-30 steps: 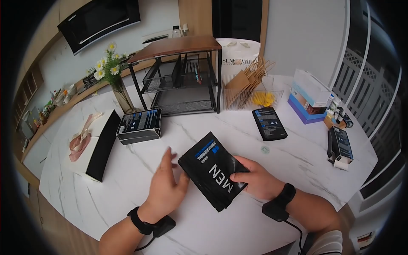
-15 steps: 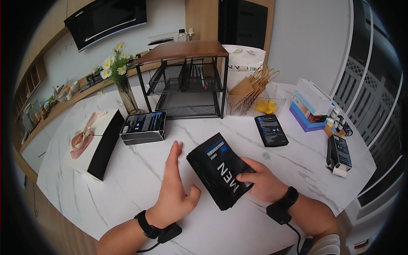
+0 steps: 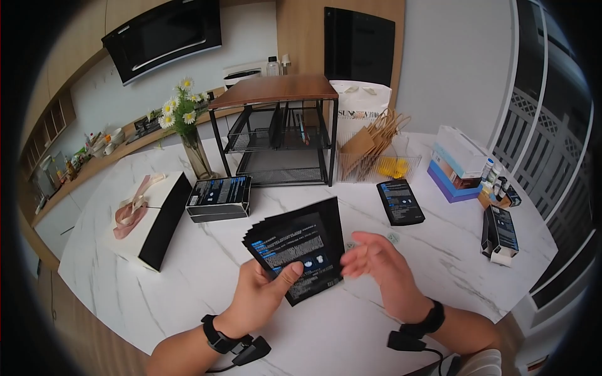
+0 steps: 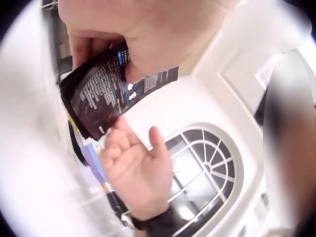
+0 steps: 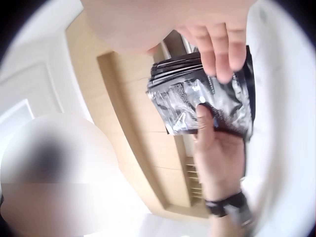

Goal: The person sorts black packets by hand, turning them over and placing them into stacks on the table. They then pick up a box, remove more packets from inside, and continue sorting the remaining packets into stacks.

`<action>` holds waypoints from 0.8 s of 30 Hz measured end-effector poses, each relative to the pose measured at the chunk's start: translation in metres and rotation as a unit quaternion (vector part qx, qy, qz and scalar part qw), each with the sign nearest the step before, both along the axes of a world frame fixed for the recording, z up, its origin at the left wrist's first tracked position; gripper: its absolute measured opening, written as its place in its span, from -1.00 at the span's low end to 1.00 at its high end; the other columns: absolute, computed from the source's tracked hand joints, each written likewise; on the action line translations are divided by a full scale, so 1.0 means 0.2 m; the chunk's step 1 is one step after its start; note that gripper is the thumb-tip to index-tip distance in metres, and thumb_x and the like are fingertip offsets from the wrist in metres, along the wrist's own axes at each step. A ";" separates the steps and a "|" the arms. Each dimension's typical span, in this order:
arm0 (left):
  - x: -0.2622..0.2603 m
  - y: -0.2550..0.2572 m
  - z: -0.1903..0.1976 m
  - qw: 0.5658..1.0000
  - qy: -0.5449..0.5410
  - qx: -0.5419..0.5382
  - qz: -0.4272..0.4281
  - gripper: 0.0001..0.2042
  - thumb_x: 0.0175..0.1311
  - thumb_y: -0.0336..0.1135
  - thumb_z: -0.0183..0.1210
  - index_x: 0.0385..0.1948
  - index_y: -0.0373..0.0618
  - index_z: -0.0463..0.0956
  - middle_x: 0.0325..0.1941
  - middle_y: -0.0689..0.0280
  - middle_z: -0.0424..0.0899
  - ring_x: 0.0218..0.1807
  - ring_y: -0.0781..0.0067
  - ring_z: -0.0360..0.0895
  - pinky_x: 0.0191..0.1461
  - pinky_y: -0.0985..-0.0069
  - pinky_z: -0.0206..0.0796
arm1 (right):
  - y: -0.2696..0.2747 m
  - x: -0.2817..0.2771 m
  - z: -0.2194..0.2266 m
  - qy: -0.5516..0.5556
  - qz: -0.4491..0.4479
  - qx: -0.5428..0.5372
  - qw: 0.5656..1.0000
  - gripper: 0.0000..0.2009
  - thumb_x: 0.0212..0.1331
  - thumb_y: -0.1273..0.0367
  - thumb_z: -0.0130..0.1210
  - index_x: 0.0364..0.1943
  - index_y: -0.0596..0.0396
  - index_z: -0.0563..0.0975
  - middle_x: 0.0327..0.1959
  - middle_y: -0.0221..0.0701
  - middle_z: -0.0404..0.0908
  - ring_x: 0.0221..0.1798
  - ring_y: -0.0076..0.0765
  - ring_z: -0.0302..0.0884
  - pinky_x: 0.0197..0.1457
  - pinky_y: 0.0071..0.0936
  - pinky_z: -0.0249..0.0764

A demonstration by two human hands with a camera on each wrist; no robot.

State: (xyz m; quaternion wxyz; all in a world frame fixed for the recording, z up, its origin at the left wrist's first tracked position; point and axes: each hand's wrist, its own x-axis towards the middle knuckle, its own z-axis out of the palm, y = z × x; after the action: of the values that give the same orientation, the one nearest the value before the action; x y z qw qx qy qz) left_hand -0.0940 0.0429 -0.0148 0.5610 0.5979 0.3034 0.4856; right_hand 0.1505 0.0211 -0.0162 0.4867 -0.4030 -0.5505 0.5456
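A fanned stack of flat black sachets (image 3: 295, 235) is gripped in my left hand (image 3: 257, 297), thumb across the printed face, fingers behind. Small white and blue text covers the side turned up. My right hand (image 3: 392, 279) is off the stack's right edge with its fingers loosely extended, holding nothing. In the left wrist view its fingertips come right at the lower corner of the sachets (image 4: 94, 98). The right wrist view shows several layered edges of the stack (image 5: 192, 94), with my left thumb pressing on top. Another black sachet pile (image 3: 401, 203) lies on the table beyond my right hand.
Around the marble-patterned table (image 3: 188, 294) stand a black box (image 3: 219, 202), a white ribboned gift box (image 3: 132, 232), a flower vase (image 3: 197, 156), a mesh shelf (image 3: 276, 88), a clear bin (image 3: 376, 169), stacked cartons (image 3: 461, 156) and an open black box (image 3: 501, 229).
The sachet stack has passed from my right hand to my left and been turned over, from the "MEN" side to the small-print side. My right hand has let go.
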 end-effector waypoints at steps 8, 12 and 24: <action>0.11 -0.13 -0.11 0.999 0.023 -0.026 0.009 -0.75 0.51 -0.39 0.19 0.11 -0.25 0.55 -0.01 0.36 0.72 0.00 0.65 0.57 0.12 0.56 0.47 | -0.04 -0.14 -0.18 -0.063 -0.015 0.159 0.985 -0.31 0.60 0.19 -0.11 0.53 0.39 -0.09 0.47 -0.03 0.18 0.53 -0.20 0.12 0.58 -0.22 0.05; 0.09 -0.11 -0.14 0.997 0.061 0.034 0.022 -0.74 0.52 -0.40 0.17 0.15 -0.25 0.49 0.00 0.36 0.70 0.00 0.62 0.54 0.15 0.54 0.43 | -0.01 -0.14 -0.17 -0.025 0.007 0.157 0.987 -0.30 0.45 0.44 0.05 0.52 0.34 -0.06 0.38 -0.15 0.27 0.42 -0.28 0.22 0.51 -0.28 0.13; 0.10 -0.14 -0.15 0.999 -0.040 -0.024 0.009 -0.55 0.23 -0.69 0.18 0.17 -0.19 0.36 0.23 0.24 0.54 0.18 0.52 0.50 0.27 0.48 0.37 | -0.08 -0.19 -0.21 -0.026 0.016 0.144 0.989 -0.27 0.43 0.53 -0.01 0.54 0.35 -0.17 0.45 -0.07 0.18 0.49 -0.21 0.18 0.56 -0.29 0.09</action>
State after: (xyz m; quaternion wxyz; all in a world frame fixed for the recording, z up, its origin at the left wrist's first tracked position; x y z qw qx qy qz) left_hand -0.0737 0.0158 -0.0450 0.5823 0.5616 0.2975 0.5070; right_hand 0.1132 0.0041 -0.0578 0.5163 -0.3337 -0.6422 0.4578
